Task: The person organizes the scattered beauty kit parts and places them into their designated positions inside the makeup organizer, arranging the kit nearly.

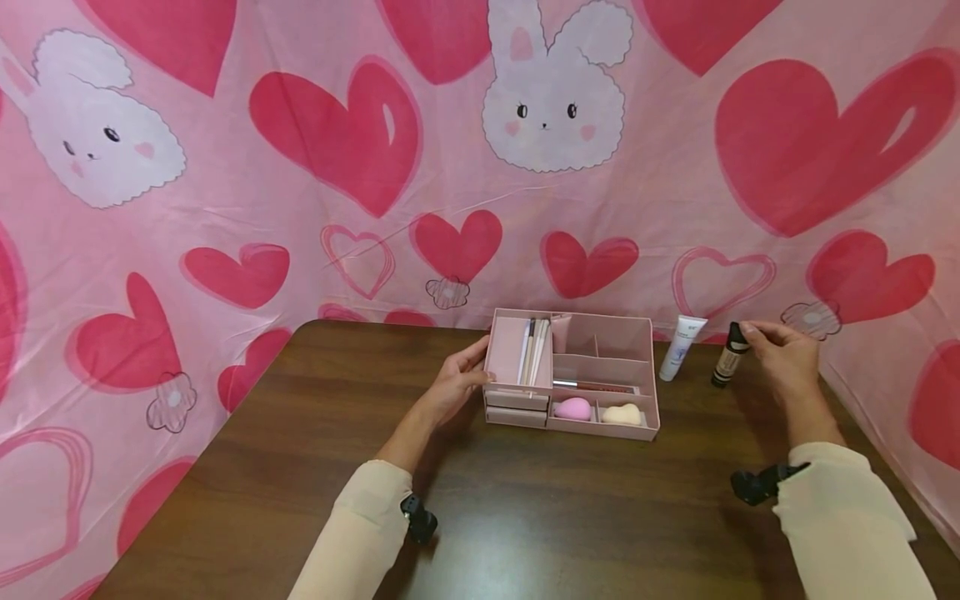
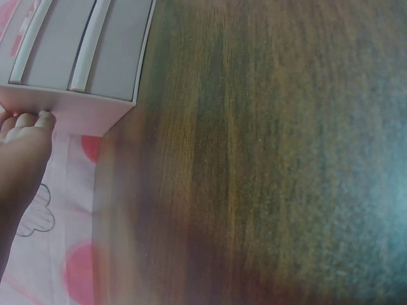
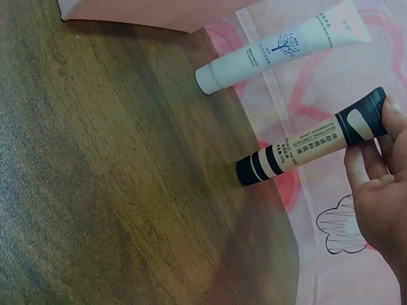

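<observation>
At the right, my right hand (image 1: 787,362) pinches the flat crimped end of a black and beige foundation tube (image 3: 311,136), its black cap pointing down at the tabletop. Left of it, a white tube (image 1: 681,348) stands on its cap. My left hand (image 1: 453,379) holds the left side of a pink makeup organizer (image 1: 603,431), thumb over the rim; some of its fingers are hidden behind the wall. Several slim brushes (image 1: 534,350) lie in the organizer's top left tray. A pink makeup sponge (image 1: 573,408) and a cream sponge (image 1: 622,414) sit in the front compartments.
The organizer has two drawers (image 1: 516,408) at its front left. A pink tube (image 1: 560,332) and a long slim tube (image 1: 600,387) lie inside it. Behind the brown table (image 1: 525,508) hangs a pink heart-patterned cloth (image 1: 450,183), close to the table's back edge.
</observation>
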The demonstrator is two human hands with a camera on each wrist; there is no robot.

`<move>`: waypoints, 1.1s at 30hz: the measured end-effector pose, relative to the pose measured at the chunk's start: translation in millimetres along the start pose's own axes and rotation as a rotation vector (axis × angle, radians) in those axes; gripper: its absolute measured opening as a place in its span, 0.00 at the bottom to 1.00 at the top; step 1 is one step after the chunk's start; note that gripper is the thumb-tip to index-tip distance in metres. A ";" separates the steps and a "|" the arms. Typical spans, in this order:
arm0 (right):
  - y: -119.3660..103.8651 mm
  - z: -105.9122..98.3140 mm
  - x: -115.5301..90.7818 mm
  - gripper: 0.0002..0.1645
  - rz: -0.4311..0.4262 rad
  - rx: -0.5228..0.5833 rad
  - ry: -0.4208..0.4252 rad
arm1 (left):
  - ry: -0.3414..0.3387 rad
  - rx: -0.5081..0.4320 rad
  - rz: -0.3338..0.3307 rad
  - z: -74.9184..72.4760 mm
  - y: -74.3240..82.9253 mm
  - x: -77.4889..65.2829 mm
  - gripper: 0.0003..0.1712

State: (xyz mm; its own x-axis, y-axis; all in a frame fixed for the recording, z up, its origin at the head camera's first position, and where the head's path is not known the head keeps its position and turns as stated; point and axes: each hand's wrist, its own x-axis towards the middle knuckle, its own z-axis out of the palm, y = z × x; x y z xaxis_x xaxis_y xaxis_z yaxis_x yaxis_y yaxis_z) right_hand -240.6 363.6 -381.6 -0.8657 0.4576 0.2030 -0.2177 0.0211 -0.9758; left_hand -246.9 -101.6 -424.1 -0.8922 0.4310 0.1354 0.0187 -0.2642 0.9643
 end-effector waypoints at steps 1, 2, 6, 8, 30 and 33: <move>-0.9 0.2 -0.4 0.25 0.002 -0.016 0.005 | 0.001 -0.001 0.001 -0.2 -0.2 0.1 0.45; -1.3 0.1 -0.4 0.25 0.006 -0.032 0.011 | 0.001 -0.002 0.002 -0.3 -0.4 0.0 0.45; 1.0 -0.4 2.1 0.27 0.017 -0.124 0.066 | -0.007 0.009 0.000 -0.8 -0.7 0.6 0.45; 3.4 -0.9 4.1 0.27 0.021 -0.145 0.093 | -0.011 0.016 0.001 -0.6 -0.6 0.6 0.45; -24.1 5.2 7.3 0.23 -0.022 0.071 0.061 | 0.015 0.002 -0.026 0.8 1.7 0.0 0.45; -32.2 6.4 5.0 0.22 -0.023 0.097 0.038 | 0.010 0.008 -0.021 0.6 2.0 0.0 0.45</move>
State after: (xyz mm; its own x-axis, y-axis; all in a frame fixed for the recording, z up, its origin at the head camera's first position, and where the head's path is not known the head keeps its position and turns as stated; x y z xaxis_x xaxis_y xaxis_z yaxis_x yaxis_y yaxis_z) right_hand -240.8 359.5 -348.6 -0.8429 0.4911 0.2199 -0.2812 -0.0535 -0.9582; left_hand -246.7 -101.6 -422.1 -0.8970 0.4274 0.1126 0.0032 -0.2486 0.9686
